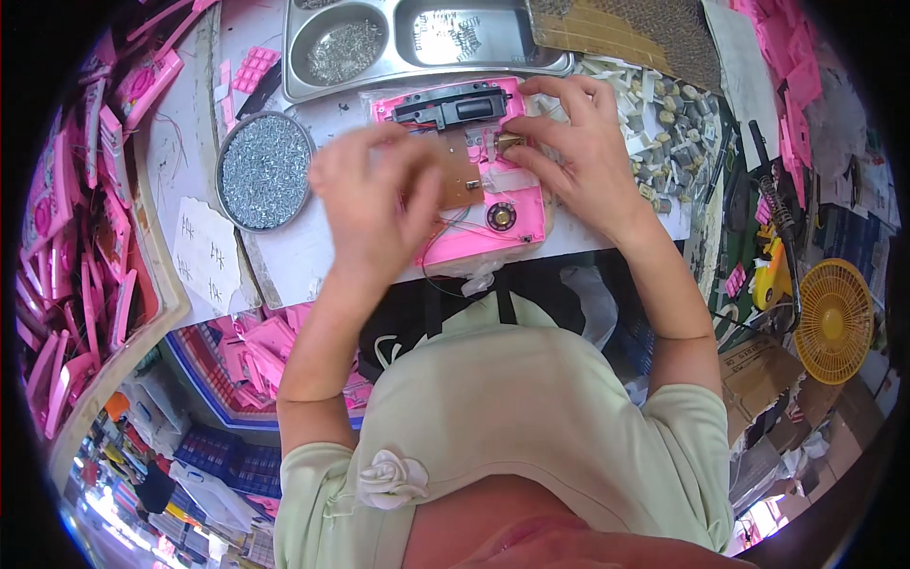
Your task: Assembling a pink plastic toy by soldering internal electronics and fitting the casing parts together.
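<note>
A pink plastic casing (pixel 527 226) lies on the table in front of me. Fitted in it are a brown circuit board (pixel 459 180), a black mechanism (pixel 463 106) along the far edge and a small round speaker (pixel 501 216) near the close right corner. Thin wires trail over its near side. My right hand (pixel 586 156) reaches over the casing's right edge, thumb and fingers closed around a small metal motor (pixel 510 142). Above the board's left part is my left hand (pixel 379 194), smeared by motion. Whether its curled fingers hold anything is hidden.
Left of the casing stands a round dish (pixel 265 171) full of small screws. A metal compartment tray (pixel 431 76) with small metal parts sits beyond. Small motors (pixel 664 133) are heaped at the right, near a yellow fan (pixel 834 322). Pink casings (pixel 71 247) pile up at the far left.
</note>
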Available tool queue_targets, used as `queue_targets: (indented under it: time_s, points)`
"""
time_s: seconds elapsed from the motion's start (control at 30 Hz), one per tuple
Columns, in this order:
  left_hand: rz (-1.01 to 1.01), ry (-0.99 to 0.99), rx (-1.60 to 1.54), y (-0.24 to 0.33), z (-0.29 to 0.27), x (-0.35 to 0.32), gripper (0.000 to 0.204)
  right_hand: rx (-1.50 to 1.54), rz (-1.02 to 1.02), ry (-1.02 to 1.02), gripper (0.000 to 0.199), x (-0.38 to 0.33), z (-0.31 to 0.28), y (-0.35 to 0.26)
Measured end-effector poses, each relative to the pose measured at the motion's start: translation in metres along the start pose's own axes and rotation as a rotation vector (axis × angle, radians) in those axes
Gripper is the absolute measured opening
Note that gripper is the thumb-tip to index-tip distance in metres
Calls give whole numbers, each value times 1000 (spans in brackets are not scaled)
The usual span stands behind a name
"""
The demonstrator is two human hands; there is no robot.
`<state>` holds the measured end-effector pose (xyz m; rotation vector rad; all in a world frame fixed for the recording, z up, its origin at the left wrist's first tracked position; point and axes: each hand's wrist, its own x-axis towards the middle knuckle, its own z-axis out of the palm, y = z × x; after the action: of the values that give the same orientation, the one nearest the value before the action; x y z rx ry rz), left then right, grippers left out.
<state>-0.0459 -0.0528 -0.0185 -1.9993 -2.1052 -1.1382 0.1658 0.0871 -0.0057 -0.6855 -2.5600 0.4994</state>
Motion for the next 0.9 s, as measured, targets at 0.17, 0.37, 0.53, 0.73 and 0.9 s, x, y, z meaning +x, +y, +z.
queue_targets:
  time_s: [0.17,0.37,0.53,0.73,0.9]
  points:
    - [-72,-23,159,-20,-7,7,21,-142,-78,4,23,5,-1,-3]
    - [-74,-39,155,-15,-8,-6,13,-182,-101,11,24,3,2,-1]
    - [-85,-26,135,-15,-5,-8,12,-12,-104,61,25,0,7,8]
    - [-87,-13,122,-16,-4,-10,13,128,-100,65,25,1,7,14]
    - [-100,-7,83,-17,-3,-10,14,74,-116,28,25,5,6,17]
